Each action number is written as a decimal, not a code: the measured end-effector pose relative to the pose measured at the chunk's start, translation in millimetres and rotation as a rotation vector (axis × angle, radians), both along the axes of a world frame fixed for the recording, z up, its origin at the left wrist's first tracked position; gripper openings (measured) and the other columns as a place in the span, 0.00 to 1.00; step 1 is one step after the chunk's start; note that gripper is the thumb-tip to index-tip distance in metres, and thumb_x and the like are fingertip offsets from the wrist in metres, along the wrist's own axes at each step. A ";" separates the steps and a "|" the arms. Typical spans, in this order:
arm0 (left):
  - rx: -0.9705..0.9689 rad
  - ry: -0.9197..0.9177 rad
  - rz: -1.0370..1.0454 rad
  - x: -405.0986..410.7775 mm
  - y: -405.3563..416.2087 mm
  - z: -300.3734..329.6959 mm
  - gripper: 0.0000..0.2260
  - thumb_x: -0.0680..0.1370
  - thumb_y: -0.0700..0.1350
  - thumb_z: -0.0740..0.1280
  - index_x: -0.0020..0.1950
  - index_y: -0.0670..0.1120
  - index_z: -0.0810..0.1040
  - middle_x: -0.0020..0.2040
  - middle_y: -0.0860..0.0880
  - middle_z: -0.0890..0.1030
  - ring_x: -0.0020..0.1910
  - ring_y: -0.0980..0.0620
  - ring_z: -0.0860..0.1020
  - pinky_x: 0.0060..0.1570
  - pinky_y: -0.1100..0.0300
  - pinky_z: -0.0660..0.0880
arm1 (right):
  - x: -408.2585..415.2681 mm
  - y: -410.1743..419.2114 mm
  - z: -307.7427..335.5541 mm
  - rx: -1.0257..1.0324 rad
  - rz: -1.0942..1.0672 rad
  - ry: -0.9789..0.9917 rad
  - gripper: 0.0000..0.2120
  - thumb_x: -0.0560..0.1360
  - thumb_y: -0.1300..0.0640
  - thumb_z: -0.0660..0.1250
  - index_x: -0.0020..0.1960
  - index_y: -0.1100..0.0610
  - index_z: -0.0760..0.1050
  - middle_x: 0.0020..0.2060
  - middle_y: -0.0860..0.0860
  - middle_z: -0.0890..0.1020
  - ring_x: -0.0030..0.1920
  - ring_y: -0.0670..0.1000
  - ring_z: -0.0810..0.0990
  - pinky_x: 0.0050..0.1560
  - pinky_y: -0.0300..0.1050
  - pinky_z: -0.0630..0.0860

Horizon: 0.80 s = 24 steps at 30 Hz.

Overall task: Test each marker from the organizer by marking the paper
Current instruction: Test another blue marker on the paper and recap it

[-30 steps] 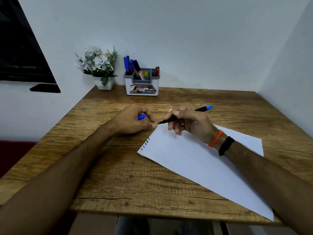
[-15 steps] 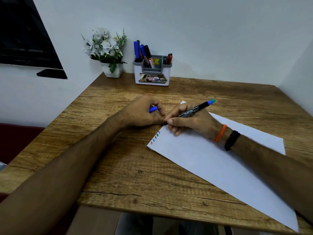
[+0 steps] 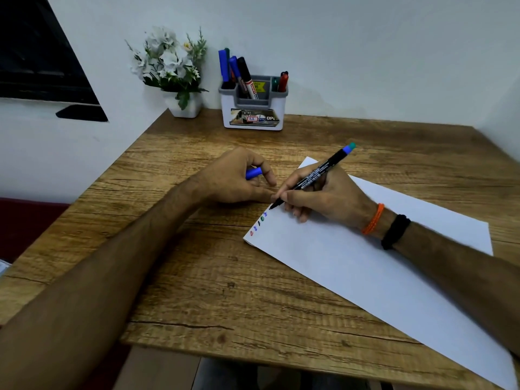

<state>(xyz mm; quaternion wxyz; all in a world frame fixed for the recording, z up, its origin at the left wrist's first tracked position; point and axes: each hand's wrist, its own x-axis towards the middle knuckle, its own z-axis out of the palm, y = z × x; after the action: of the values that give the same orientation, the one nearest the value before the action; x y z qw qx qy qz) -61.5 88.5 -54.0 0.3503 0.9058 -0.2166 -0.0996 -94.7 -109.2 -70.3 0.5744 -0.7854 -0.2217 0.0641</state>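
A white sheet of paper [image 3: 365, 266] lies slanted on the wooden table [image 3: 197, 277]. Along its left edge runs a row of several small coloured marks [image 3: 259, 223]. My right hand [image 3: 323, 197] grips a black marker [image 3: 315, 171] with a blue-green end, its tip touching the paper just beyond the marks. My left hand [image 3: 239, 178] rests on the table beside the paper's edge, closed around a blue cap [image 3: 253, 173]. A white and grey organizer [image 3: 253, 108] stands at the back by the wall with several markers [image 3: 239, 73] upright in it.
A white pot of artificial flowers [image 3: 174, 71] stands left of the organizer at the table's back corner. Walls close the table at the back and right. A dark window [image 3: 33, 52] is on the left wall.
My right hand has lowered the marker from a level hold above the paper to a writing angle, with the tip down on the sheet. The camera has moved closer and tilted down.
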 end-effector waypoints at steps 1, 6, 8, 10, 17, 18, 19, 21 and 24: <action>-0.005 0.005 0.000 0.4 0.3 -0.1 0.10 0.70 0.45 0.77 0.49 0.48 0.80 0.26 0.52 0.74 0.25 0.55 0.70 0.34 0.62 0.72 | 0.0 -0.1 0.2 -0.002 -0.001 0.000 0.04 0.74 0.70 0.68 0.47 0.69 0.81 0.34 0.61 0.83 0.28 0.50 0.81 0.30 0.41 0.80; -0.027 -0.002 -0.009 2.5 1.8 -1.3 0.11 0.69 0.45 0.77 0.49 0.47 0.80 0.27 0.49 0.75 0.26 0.54 0.71 0.29 0.70 0.70 | -0.7 0.2 0.3 -0.007 -0.005 0.012 0.03 0.74 0.70 0.69 0.47 0.69 0.81 0.33 0.59 0.83 0.27 0.49 0.81 0.29 0.40 0.79; -0.030 -0.009 -0.011 2.8 1.8 -1.7 0.12 0.69 0.45 0.77 0.49 0.47 0.80 0.26 0.51 0.74 0.24 0.55 0.70 0.28 0.71 0.70 | -0.4 0.1 0.0 -0.002 -0.008 0.018 0.03 0.74 0.70 0.69 0.47 0.69 0.81 0.32 0.59 0.83 0.27 0.49 0.81 0.29 0.40 0.79; -0.027 -0.012 -0.010 3.8 2.0 -2.7 0.11 0.69 0.45 0.77 0.49 0.47 0.80 0.24 0.53 0.73 0.23 0.56 0.70 0.28 0.70 0.70 | -0.1 0.2 -0.4 0.000 -0.006 0.024 0.03 0.74 0.70 0.69 0.47 0.69 0.81 0.32 0.59 0.83 0.27 0.49 0.81 0.29 0.40 0.79; -0.027 -0.018 -0.014 4.9 2.2 -2.9 0.10 0.69 0.45 0.77 0.47 0.48 0.80 0.21 0.56 0.72 0.21 0.61 0.69 0.28 0.73 0.68 | -0.1 -0.2 0.9 -0.008 -0.001 0.032 0.03 0.74 0.69 0.69 0.46 0.68 0.81 0.32 0.57 0.83 0.28 0.48 0.81 0.29 0.38 0.78; -0.028 -0.018 -0.014 4.7 2.2 -2.7 0.10 0.69 0.46 0.77 0.47 0.49 0.80 0.22 0.56 0.72 0.21 0.61 0.69 0.29 0.73 0.68 | -0.3 0.2 1.0 -0.011 0.000 0.032 0.03 0.74 0.69 0.69 0.46 0.67 0.82 0.32 0.57 0.83 0.28 0.47 0.81 0.29 0.38 0.78; -0.030 -0.016 -0.016 4.9 2.1 -2.6 0.10 0.69 0.46 0.77 0.47 0.49 0.80 0.22 0.55 0.72 0.21 0.61 0.68 0.29 0.72 0.68 | 0.0 0.6 1.0 -0.012 -0.003 0.033 0.03 0.74 0.69 0.69 0.45 0.67 0.82 0.32 0.58 0.83 0.27 0.47 0.81 0.29 0.38 0.77; -0.032 -0.015 -0.021 5.0 2.0 -2.3 0.10 0.69 0.46 0.77 0.47 0.49 0.80 0.23 0.54 0.72 0.21 0.60 0.68 0.29 0.72 0.68 | 0.7 0.4 1.0 -0.011 -0.010 0.037 0.03 0.74 0.69 0.70 0.45 0.67 0.82 0.32 0.58 0.83 0.28 0.48 0.81 0.29 0.38 0.78; -0.031 -0.021 -0.025 5.0 2.0 -2.0 0.10 0.69 0.45 0.77 0.47 0.48 0.80 0.22 0.55 0.72 0.21 0.60 0.68 0.31 0.70 0.70 | 0.9 0.2 1.5 -0.021 0.003 0.035 0.03 0.73 0.69 0.70 0.46 0.67 0.82 0.31 0.56 0.83 0.28 0.48 0.81 0.30 0.38 0.78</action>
<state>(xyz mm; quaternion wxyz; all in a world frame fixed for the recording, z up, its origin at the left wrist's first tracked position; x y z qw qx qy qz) -56.5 90.5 -56.0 0.3607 0.8985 -0.2329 -0.0911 -93.8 -109.0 -68.8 0.5697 -0.7899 -0.2120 0.0810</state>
